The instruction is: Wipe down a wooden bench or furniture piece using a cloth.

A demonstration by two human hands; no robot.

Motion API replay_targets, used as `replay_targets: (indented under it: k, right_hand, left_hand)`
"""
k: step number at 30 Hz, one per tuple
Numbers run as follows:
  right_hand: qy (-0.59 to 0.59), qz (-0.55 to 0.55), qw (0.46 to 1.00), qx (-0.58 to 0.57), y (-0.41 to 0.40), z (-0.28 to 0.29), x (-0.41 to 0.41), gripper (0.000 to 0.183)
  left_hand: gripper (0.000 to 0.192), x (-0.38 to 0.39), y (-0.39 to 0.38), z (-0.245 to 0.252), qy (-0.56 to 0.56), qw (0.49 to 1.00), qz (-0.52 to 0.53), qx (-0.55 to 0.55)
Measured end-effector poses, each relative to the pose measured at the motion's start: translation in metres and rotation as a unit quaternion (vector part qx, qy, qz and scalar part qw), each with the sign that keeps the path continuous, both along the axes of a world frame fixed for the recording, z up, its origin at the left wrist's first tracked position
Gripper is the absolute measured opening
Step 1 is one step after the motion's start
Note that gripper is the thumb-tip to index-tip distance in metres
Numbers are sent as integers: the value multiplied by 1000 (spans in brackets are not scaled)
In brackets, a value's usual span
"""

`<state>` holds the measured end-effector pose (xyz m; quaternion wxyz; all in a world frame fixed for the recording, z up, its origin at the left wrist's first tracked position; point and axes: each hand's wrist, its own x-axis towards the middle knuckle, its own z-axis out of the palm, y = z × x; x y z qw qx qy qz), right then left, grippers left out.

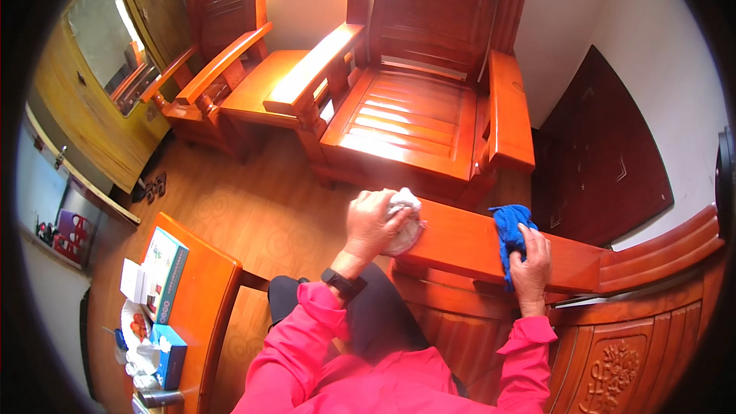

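Observation:
My left hand (371,221) grips a bunched white cloth (406,223) at the front end of a glossy reddish-brown wooden armrest (460,236). A dark band circles that wrist. Farther back along the same armrest, my right hand (532,261) holds a blue cloth (510,236), which drapes over the near edge. The armrest belongs to a wooden seat whose slatted backrest (655,247) rises at the right. Part of the armrest's top is hidden beneath the cloths and fingers.
Beyond the armrest stands a wooden armchair (414,121), with a small side table (264,80) and another armchair (230,17) to its left. At lower left a wooden table (213,264) carries a blue tissue box (169,356), a flat box (167,270) and a metal cup (161,398).

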<state>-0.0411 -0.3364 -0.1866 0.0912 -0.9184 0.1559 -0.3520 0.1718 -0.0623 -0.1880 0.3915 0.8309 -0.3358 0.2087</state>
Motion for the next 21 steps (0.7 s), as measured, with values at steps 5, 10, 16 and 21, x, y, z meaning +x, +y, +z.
replay_targets:
  k: [5,10,16,21]
  right_hand:
    - [15,-81,996,-20,-44,-10,-38,56]
    - [13,-130,991,-22,-49,-16,-47,55]
    - [13,-100,995,-9,-19,-8,-25,54]
    - [11,-12,1000,-6,26,2,13,54]
  left_hand:
    - [36,5,11,-6,-10,999,34,-22]
    - [32,-10,-5,5,-26,999,29,-1]
    - [37,-31,-44,6,-25,999,-37,10]
    - [38,-41,-69,10,-14,997,-80,1]
